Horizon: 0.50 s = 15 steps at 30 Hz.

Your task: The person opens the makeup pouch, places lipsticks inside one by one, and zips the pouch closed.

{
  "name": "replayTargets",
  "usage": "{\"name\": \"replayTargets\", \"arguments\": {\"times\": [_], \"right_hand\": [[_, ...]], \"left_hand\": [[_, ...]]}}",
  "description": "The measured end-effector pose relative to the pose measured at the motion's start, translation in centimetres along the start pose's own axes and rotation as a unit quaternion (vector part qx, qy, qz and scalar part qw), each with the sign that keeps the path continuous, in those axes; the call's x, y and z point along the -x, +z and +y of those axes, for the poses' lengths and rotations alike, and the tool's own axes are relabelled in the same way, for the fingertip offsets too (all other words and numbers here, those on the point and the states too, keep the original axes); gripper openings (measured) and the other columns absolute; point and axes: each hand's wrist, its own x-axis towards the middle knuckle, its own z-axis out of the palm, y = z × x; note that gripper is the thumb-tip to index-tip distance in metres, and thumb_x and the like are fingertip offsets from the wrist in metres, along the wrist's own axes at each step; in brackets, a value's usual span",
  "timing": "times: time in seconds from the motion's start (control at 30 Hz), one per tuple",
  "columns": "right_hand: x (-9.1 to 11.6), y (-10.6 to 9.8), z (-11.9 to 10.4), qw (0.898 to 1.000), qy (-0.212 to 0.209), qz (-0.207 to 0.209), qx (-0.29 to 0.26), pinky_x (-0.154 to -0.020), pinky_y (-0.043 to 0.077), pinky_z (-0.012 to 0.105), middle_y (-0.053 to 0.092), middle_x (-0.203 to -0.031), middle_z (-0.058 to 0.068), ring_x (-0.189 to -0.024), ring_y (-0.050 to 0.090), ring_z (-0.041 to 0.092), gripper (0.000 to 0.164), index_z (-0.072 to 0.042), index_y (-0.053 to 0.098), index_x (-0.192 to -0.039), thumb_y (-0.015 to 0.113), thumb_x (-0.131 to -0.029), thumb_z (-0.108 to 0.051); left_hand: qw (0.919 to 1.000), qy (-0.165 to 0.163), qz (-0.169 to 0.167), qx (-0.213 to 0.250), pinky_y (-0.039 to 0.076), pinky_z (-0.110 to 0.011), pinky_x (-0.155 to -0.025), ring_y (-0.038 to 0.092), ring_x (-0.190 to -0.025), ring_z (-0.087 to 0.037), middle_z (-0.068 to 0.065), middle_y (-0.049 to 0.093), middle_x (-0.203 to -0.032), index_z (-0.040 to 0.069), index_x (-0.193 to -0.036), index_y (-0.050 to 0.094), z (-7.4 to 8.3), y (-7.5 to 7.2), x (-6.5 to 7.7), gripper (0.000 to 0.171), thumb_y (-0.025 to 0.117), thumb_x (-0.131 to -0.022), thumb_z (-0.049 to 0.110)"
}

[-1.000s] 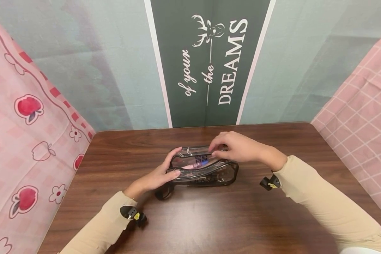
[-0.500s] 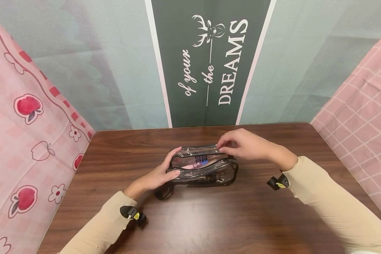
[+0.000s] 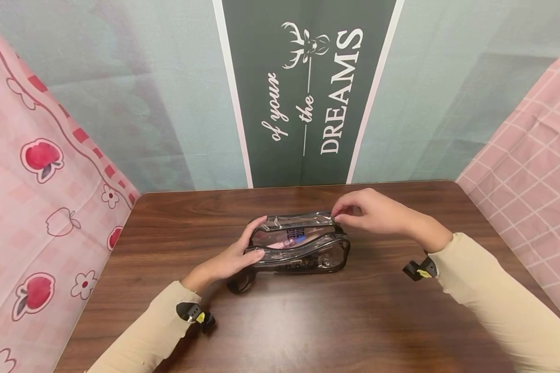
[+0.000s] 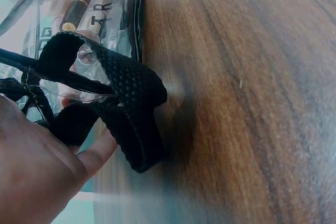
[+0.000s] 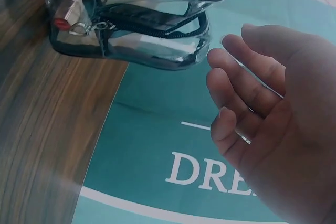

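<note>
A clear toiletry bag with black trim (image 3: 303, 257) lies on the table with its top gaping. Inside show a pink-and-blue item (image 3: 289, 242) and, in the left wrist view, a dark tube with a gold end (image 4: 76, 14). My left hand (image 3: 231, 259) grips the bag's left end, thumb on the near rim, fingers across to the far one. A black strap loop (image 4: 139, 103) hangs beside that hand. At the far right corner is my right hand (image 3: 373, 212); in the right wrist view its loosely curled fingers are just off the bag and hold nothing.
The brown wooden table (image 3: 280, 321) extends around the bag. Behind it hangs a green cloth with white lettering (image 3: 303, 129); pink cloths stand at both sides. The bag's end pocket (image 5: 152, 35) has a zipper and a small red-ended item (image 5: 63, 22).
My right hand has moved rightward along the far rim, from above the opening to the far right corner. My left hand and the bag have stayed nearly still.
</note>
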Motion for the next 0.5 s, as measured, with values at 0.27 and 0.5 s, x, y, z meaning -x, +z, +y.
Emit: {"name": "replayTargets", "arguments": {"times": [0.27, 0.5], "right_hand": [[1.3, 0.3, 1.1, 1.000, 0.019, -0.005, -0.005, -0.060, 0.045, 0.026, 0.067, -0.088, -0.015, -0.060, 0.049, 0.005, 0.009, -0.023, 0.074, -0.097, 0.071, -0.096, -0.015], [2.1, 0.8, 1.6, 0.999, 0.020, -0.029, -0.018, -0.066, 0.049, 0.028, 0.069, -0.089, -0.011, -0.070, 0.055, 0.005, 0.008, -0.019, 0.074, -0.097, 0.071, -0.096, -0.011]], "left_hand": [[1.0000, 0.001, -0.002, -0.001, 0.030, -0.059, -0.110, 0.036, -0.143, -0.034, -0.016, 0.034, -0.155, 0.026, -0.163, 0.006, -0.1, 0.0, 0.1, 0.078, 0.055, -0.104, 0.041], [1.0000, -0.002, -0.005, -0.002, 0.031, -0.060, -0.110, 0.036, -0.143, -0.034, -0.016, 0.034, -0.154, 0.028, -0.163, 0.005, -0.2, 0.0, 0.2, 0.078, 0.054, -0.104, 0.042]]}}
